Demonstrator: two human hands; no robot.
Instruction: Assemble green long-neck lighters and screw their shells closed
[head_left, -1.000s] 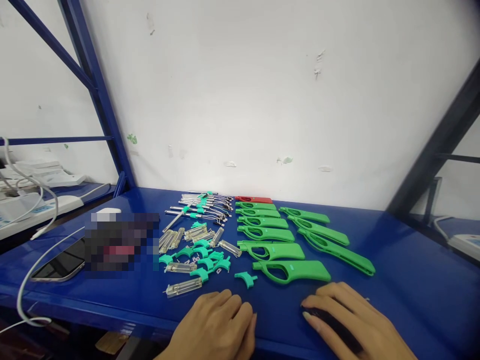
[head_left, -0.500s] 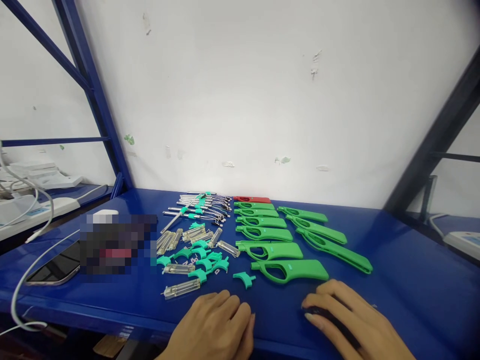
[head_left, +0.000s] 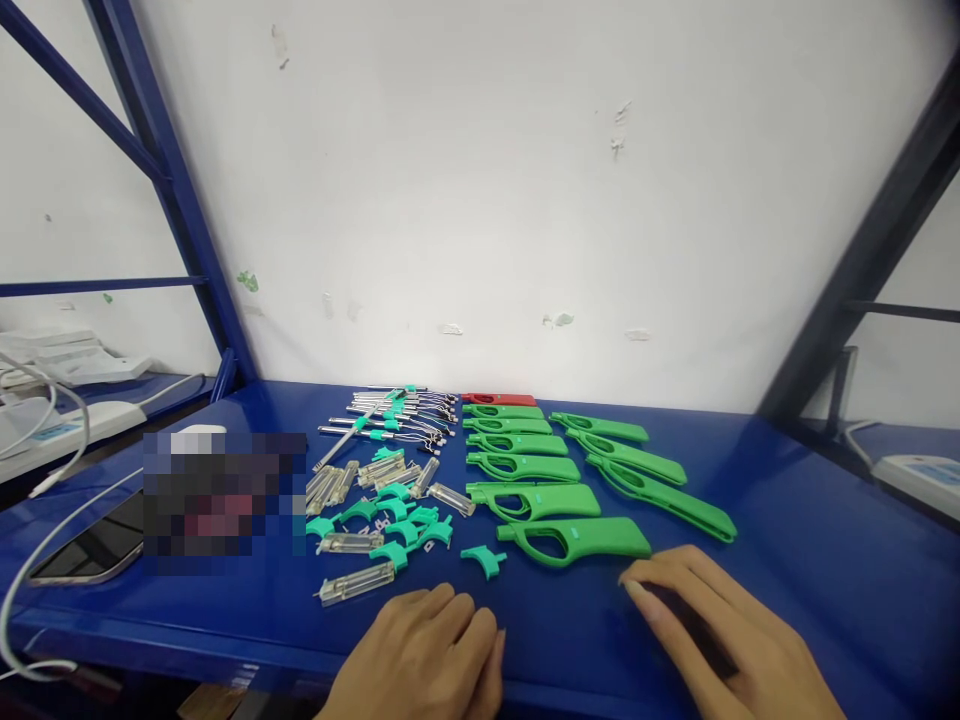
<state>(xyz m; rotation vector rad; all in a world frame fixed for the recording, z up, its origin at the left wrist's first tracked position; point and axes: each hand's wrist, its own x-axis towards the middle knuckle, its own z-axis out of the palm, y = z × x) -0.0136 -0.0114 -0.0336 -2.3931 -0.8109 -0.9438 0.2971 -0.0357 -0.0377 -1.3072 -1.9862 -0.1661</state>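
My left hand rests at the table's front edge, fingers curled into a fist with nothing visible in it. A clear plastic fuel tank and a teal trigger piece lie just beyond. My right hand is at the front right, thumb and index fingertips close together; a dark area shows between them, which I cannot make out. Nearest to it is a green long-lighter shell. More green shells lie in two columns behind, with a red shell at the back.
Metal lighter tubes with thin wires lie at the back left of the blue table. Several teal triggers and clear tanks are scattered in front. A phone, a white cable and a blurred-out patch are at left. Blue posts flank the white wall.
My right hand has shifted slightly right and up, and the dark shape in it shows less distinctly. My left hand stays curled. The view has shifted a little.
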